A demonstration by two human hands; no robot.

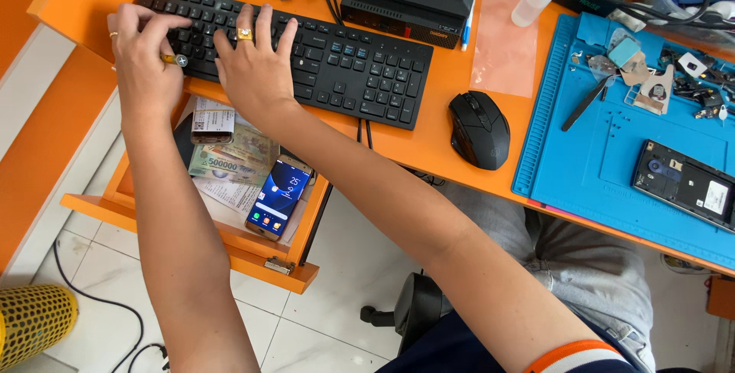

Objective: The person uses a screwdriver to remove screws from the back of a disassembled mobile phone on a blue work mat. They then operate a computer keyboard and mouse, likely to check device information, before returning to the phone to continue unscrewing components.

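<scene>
Black keyboard [306, 47] found lying at orange counter [452, 151] rear edge. Left hand [145, 59] and right hand [253, 67] both spread, fingers apart, resting on left-side keys, gripping nothing. Advisable: wrists level, light keystrokes, clear of open drawer [253, 254].

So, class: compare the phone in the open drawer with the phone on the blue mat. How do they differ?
The drawer phone lies face up with its screen lit; the mat phone lies opened, back cover off, insides showing. The drawer phone rests on banknotes and papers; the mat phone lies on the blue mat near loose parts. Both are slim, dark rectangles lying flat.
</scene>
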